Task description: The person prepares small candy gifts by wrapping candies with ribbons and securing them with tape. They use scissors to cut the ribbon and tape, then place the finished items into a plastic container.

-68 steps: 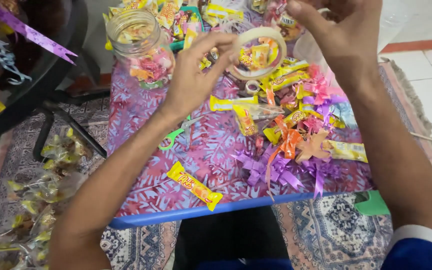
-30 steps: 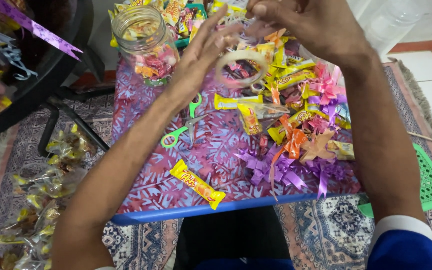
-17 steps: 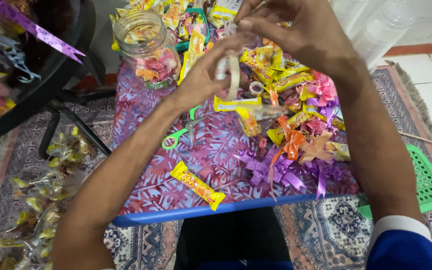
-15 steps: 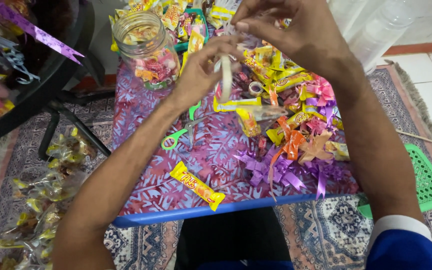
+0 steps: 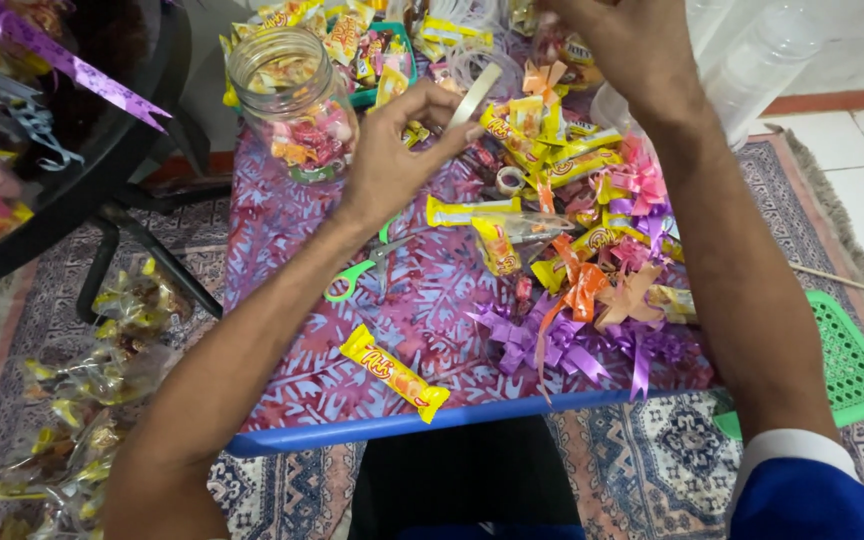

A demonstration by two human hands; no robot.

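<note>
My left hand (image 5: 392, 160) grips a roll of clear tape (image 5: 476, 92), held edge-on above the far middle of the table. My right hand (image 5: 632, 50) is raised just to the right of the roll, with its fingertips cut off by the top edge. Whether it pinches the tape's end is not visible. Below the hands lie yellow candy bars (image 5: 462, 210) and a second small tape roll (image 5: 509, 180). Left of my left hand stands a glass jar (image 5: 292, 105) part-filled with sweets.
A purple patterned cloth covers the blue-edged table (image 5: 402, 425). On it lie green-handled scissors (image 5: 357, 275), a yellow candy bar (image 5: 394, 372), and purple bows (image 5: 552, 345) and orange bows (image 5: 580, 285). A green basket (image 5: 847, 365) sits on the right and candy bags (image 5: 82, 400) lie on the left rug.
The tape roll turned from face-on to edge-on in my left hand. My right hand rose up and to the right, off the roll's face.
</note>
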